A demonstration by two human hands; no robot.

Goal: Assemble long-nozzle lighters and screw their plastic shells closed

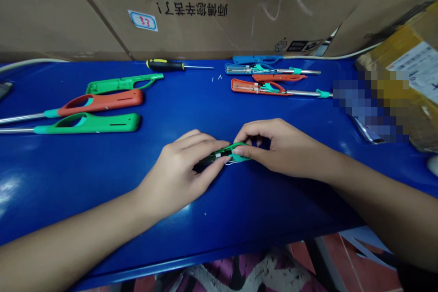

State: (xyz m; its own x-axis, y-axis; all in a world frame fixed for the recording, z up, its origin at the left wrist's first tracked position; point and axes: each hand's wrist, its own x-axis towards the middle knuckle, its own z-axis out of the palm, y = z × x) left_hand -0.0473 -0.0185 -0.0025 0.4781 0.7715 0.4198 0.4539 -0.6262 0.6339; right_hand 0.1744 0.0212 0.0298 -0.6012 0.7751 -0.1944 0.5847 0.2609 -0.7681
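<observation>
Your left hand (186, 159) pinches the green casing (237, 146), your right hand (278, 146) too, thumb by its teal piece (241, 157), all nearer you than the screwdriver (167, 65). You're likely seating inner parts; next calls for light, steady pressure.

Green lighter casing (242, 145), opened, held lengthwise from left to right, black piece (226, 152) and teal part (241, 158) inside, thin white wire (235, 163) looping out below, about midway between the blue table's (185, 100) front and back edges
</observation>
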